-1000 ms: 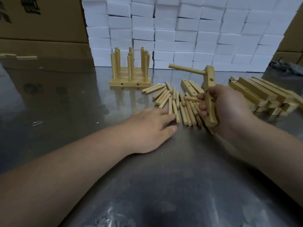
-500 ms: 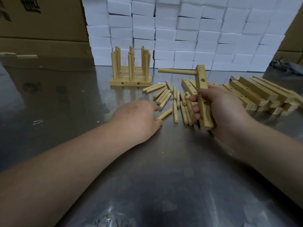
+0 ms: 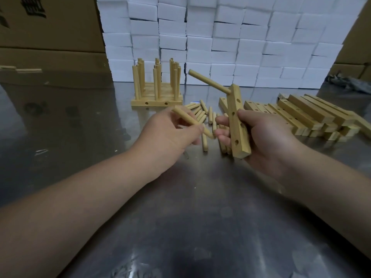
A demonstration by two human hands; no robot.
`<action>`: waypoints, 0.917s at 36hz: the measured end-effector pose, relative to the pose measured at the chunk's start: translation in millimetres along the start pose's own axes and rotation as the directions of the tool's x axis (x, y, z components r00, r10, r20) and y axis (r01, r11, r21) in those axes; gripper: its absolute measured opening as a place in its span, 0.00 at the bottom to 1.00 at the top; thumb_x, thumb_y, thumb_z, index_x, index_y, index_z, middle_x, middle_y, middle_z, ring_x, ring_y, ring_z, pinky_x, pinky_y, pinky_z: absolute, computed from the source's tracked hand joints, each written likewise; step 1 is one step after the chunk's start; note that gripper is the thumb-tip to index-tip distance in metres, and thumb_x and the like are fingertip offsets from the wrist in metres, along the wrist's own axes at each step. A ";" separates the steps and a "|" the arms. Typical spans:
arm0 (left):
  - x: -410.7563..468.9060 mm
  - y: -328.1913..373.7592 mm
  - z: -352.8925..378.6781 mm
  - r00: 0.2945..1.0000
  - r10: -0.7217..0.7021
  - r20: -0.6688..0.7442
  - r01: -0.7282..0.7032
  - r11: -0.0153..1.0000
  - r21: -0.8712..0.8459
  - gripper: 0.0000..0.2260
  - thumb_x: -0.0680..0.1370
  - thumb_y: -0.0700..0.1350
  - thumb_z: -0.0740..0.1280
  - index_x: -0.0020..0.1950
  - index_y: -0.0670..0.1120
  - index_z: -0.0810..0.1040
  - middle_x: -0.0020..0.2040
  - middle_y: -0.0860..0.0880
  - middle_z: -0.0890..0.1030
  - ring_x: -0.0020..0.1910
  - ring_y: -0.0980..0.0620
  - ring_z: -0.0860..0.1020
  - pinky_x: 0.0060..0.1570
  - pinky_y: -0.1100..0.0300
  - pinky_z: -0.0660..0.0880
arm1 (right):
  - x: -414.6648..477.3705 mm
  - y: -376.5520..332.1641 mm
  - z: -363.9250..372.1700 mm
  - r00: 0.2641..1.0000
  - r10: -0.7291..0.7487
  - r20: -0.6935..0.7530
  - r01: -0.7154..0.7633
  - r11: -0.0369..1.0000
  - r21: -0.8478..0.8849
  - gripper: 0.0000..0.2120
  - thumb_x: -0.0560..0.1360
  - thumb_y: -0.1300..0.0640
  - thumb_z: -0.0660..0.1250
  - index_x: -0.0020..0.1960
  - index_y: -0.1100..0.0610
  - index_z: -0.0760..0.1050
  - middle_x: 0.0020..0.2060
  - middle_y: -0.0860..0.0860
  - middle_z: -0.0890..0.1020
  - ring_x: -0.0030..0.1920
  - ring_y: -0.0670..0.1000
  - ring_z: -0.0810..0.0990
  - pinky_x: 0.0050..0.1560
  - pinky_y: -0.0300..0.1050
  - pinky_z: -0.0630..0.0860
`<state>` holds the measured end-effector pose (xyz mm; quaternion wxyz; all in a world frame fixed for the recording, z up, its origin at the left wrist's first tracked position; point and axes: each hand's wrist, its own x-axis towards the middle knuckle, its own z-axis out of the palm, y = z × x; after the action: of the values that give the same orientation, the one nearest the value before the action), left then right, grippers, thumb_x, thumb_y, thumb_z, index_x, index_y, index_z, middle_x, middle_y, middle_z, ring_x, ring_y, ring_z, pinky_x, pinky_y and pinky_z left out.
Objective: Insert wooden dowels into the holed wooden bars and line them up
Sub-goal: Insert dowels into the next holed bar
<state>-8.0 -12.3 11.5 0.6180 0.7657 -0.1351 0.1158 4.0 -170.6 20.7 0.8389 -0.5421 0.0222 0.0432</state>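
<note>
Steel table (image 3: 200, 217), one, everything sits on it. Behind it: one wall of white foam blocks (image 3: 241, 47), cardboard boxes (image 3: 50, 37) on both sides.

Spare bars (image 3: 305, 115): one pile, far right on the table, at least eight; lower layers are hidden, so no exact count.

Finished set (image 3: 156, 101): far centre-left, bars laid side by side with dowels standing upright in three columns. Bar count unclear. The front bar shows two side holes.

Right hand (image 3: 267, 141): fingers and thumb wrapped round one bar (image 3: 241, 145), held above the table, near upright and leaning slightly. Four open holes visible, and one inserted dowel (image 3: 208, 81) sticks out of its top end, pointing up-left.

Left hand (image 3: 170, 135): pinching one dowel (image 3: 186, 118), whose near tip sits just beside the right fingers.

Loose dowels (image 3: 204, 115): roughly a dozen visible, flat on the table between and behind the hands, partly hidden.
</note>
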 end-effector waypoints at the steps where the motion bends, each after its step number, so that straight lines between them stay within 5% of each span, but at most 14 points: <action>1: 0.3 -0.3 0.0 1.000 0.007 -0.019 -0.008 0.998 -0.060 0.07 0.72 0.37 0.68 0.38 0.48 0.75 0.30 0.50 0.80 0.34 0.50 0.81 0.42 0.55 0.79 | -1.3 0.3 0.5 1.000 0.003 0.008 -0.002 1.000 -0.006 0.14 0.81 0.59 0.55 0.62 0.67 0.68 0.33 0.54 0.84 0.29 0.51 0.82 0.27 0.39 0.77; 6: 1.7 0.9 -1.4 0.999 0.003 -0.048 -0.018 0.946 -0.325 0.10 0.75 0.32 0.63 0.39 0.46 0.72 0.27 0.51 0.77 0.28 0.52 0.79 0.32 0.61 0.77 | -7.1 0.5 2.6 0.999 -0.002 0.052 0.006 0.997 -0.082 0.15 0.81 0.59 0.55 0.61 0.68 0.70 0.30 0.54 0.82 0.28 0.50 0.80 0.27 0.38 0.77; 14: -0.8 2.1 -0.3 0.996 -0.074 0.056 0.091 0.916 -0.392 0.08 0.77 0.36 0.62 0.43 0.46 0.77 0.34 0.48 0.82 0.30 0.51 0.80 0.36 0.60 0.78 | -11.6 0.7 5.4 0.990 -0.012 0.143 0.034 0.988 -0.151 0.11 0.81 0.60 0.54 0.48 0.63 0.74 0.37 0.58 0.83 0.29 0.50 0.81 0.31 0.39 0.79; 20: -0.9 3.0 -1.7 0.993 -0.098 0.072 0.118 0.913 -0.390 0.08 0.77 0.37 0.62 0.45 0.47 0.79 0.36 0.48 0.83 0.31 0.52 0.81 0.36 0.60 0.78 | -12.2 0.8 4.7 0.982 -0.009 0.187 0.042 0.985 -0.170 0.12 0.81 0.60 0.54 0.50 0.63 0.75 0.32 0.55 0.82 0.28 0.49 0.80 0.28 0.38 0.77; 30: 1.3 0.3 -8.1 0.997 -0.075 0.023 0.077 0.995 -0.068 0.08 0.72 0.40 0.70 0.40 0.54 0.82 0.28 0.55 0.79 0.27 0.58 0.76 0.31 0.67 0.74 | -9.8 -0.4 1.9 0.981 -0.071 0.182 0.124 0.946 -0.299 0.11 0.81 0.61 0.53 0.54 0.62 0.73 0.35 0.54 0.80 0.27 0.49 0.75 0.28 0.41 0.73; 33: 0.9 -1.3 -9.4 1.000 0.006 0.016 -0.008 0.982 0.186 0.09 0.71 0.44 0.72 0.37 0.58 0.80 0.29 0.60 0.79 0.28 0.63 0.75 0.30 0.70 0.73 | -10.1 -0.5 2.3 0.975 -0.088 0.205 0.154 0.930 -0.334 0.11 0.80 0.61 0.52 0.53 0.62 0.73 0.30 0.52 0.79 0.25 0.49 0.74 0.25 0.39 0.72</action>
<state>-6.8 -2.8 12.6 0.5422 0.8206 -0.1311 0.1242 -6.0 -169.3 23.0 0.7291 -0.6758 -0.0982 0.0451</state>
